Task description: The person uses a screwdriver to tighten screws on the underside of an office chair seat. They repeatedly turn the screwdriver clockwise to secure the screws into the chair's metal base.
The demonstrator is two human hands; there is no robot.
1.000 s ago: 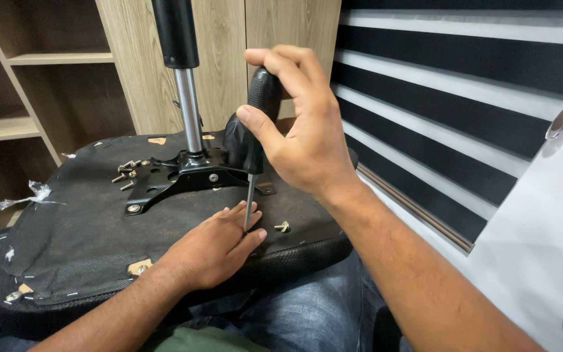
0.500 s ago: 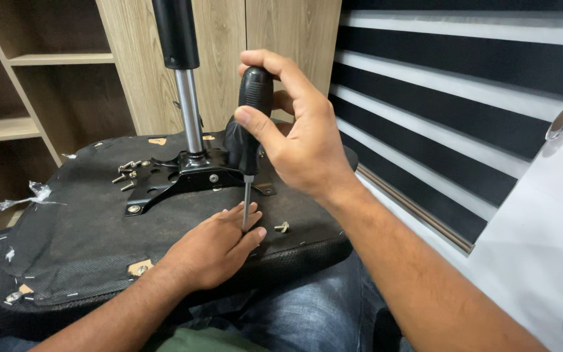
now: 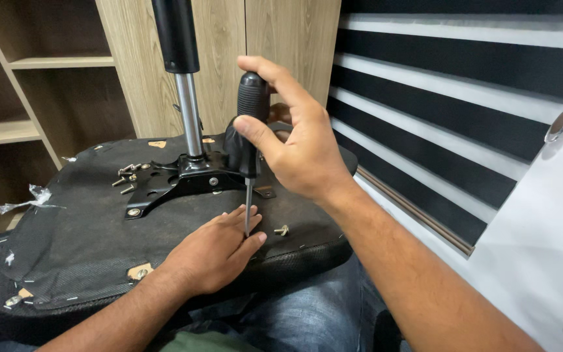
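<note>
An upturned black chair seat lies across my lap, its underside facing up. A black metal bracket with a chrome gas column is fixed on it. My right hand grips the black handle of a screwdriver, held upright with its thin shaft pointing down at the seat. My left hand rests flat on the seat, its fingertips beside the screwdriver tip. A loose screw lies just right of the tip.
Several loose screws lie on the seat left of the bracket. Wooden shelves and cabinet panels stand behind. A striped blind fills the right side, with a white surface at the near right.
My right hand has shifted its fingers around the screwdriver handle, turning it. The left hand stays flat at the tip.
</note>
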